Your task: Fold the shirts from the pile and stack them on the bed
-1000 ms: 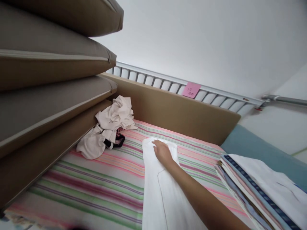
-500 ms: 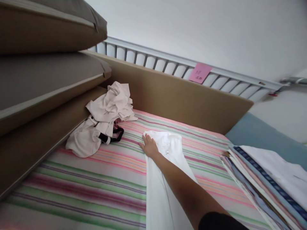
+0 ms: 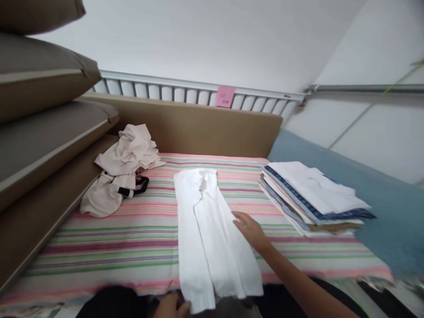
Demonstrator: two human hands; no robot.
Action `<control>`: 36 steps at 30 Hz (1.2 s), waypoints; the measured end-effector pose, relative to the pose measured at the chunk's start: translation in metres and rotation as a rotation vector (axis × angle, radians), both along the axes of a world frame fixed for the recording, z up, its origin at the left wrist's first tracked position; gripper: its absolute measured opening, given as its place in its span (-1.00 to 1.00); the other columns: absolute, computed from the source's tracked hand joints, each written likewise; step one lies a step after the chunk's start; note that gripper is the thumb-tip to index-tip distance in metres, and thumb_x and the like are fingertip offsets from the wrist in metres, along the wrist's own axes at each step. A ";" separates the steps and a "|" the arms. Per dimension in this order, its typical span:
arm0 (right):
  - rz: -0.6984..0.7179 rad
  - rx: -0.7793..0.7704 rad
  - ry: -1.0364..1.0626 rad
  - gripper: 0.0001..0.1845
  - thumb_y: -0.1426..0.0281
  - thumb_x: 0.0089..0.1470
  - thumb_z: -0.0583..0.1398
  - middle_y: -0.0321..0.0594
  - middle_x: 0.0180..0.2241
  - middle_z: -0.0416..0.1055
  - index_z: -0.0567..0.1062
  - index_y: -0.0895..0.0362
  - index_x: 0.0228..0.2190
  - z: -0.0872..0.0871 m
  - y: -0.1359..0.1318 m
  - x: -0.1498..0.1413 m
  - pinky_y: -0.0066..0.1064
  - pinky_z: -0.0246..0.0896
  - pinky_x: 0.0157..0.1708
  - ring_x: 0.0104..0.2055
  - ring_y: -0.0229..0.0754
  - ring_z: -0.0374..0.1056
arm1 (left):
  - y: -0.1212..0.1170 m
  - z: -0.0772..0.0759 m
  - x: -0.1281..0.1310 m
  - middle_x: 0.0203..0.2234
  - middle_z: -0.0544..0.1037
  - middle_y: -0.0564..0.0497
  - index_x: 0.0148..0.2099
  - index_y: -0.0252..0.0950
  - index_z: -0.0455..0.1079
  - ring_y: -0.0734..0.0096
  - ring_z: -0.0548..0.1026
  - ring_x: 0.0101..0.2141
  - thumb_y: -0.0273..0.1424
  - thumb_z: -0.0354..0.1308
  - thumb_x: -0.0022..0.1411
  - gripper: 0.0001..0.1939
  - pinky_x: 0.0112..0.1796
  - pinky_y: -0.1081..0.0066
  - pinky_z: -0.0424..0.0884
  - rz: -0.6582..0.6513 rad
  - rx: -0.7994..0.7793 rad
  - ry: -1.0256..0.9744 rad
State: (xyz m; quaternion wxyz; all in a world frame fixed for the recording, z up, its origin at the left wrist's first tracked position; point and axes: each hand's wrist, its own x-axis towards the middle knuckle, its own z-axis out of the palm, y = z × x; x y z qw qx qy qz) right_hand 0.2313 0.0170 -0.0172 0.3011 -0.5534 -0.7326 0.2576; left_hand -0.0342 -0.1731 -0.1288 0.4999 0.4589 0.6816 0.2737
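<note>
A white garment point(image 3: 215, 229), folded lengthwise, lies down the middle of the striped cloth point(image 3: 109, 247), with its lower end hanging over the front edge. At the bottom of the view, my left hand point(image 3: 170, 305) has its fingers bent at the garment's lower left corner and appears to pinch it; part of this hand is cut off by the frame. My right hand point(image 3: 251, 229) is beside the garment's right edge, fingers stretched out and loosely apart, holding nothing.
Crumpled cream clothing point(image 3: 132, 152) with a black strap lies at the left beside stacked padded brown panels point(image 3: 49, 132). On the right is a pile of folded clothes point(image 3: 314, 190). A brown board point(image 3: 198, 130) stands at the back before a white radiator point(image 3: 159, 92) bearing a pink note point(image 3: 225, 96).
My right hand has drawn back from the garment's far end to its right side. My left hand has come into view at the bottom. The view has swung right and back.
</note>
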 end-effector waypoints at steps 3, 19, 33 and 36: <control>-0.232 -0.282 0.162 -0.59 0.14 -0.11 0.14 -0.06 -0.24 0.51 0.48 0.14 -0.28 -0.020 -0.054 0.078 -0.20 0.29 -0.12 -0.16 0.00 0.41 | -0.007 -0.011 -0.009 -0.28 0.55 -0.25 -0.29 -0.37 0.41 0.01 0.47 -0.19 -0.17 0.31 -0.25 -0.53 -0.13 0.22 0.30 0.154 0.080 0.048; -0.229 -0.800 0.681 -0.54 0.14 -0.23 0.30 -0.14 -0.40 0.51 0.47 0.19 -0.32 -0.091 -0.131 0.050 -0.48 0.22 -0.45 -0.41 -0.19 0.44 | -0.018 0.025 0.054 -0.36 0.58 -0.22 -0.27 -0.42 0.49 -0.06 0.46 -0.12 0.01 0.38 -0.42 -0.30 -0.09 0.16 0.35 0.379 0.018 -0.466; 0.036 -0.687 0.825 -0.65 0.18 -0.11 0.26 -0.21 -0.48 0.49 0.46 0.19 -0.35 0.041 -0.146 0.061 -0.57 0.21 -0.55 -0.54 -0.32 0.38 | -0.034 0.158 0.060 -0.54 0.45 0.04 -0.33 -0.37 0.43 0.55 0.31 -0.58 -0.14 0.36 -0.21 -0.55 -0.50 0.47 0.30 0.387 0.137 -0.633; 0.103 -0.700 0.855 -0.63 0.14 -0.15 0.29 -0.22 -0.51 0.46 0.47 0.20 -0.40 0.071 -0.165 0.066 -0.55 0.20 -0.54 -0.54 -0.32 0.35 | -0.052 0.188 0.060 -0.57 0.43 0.03 -0.37 -0.38 0.43 0.54 0.30 -0.59 -0.13 0.33 -0.16 -0.59 -0.49 0.45 0.29 0.283 0.155 -0.655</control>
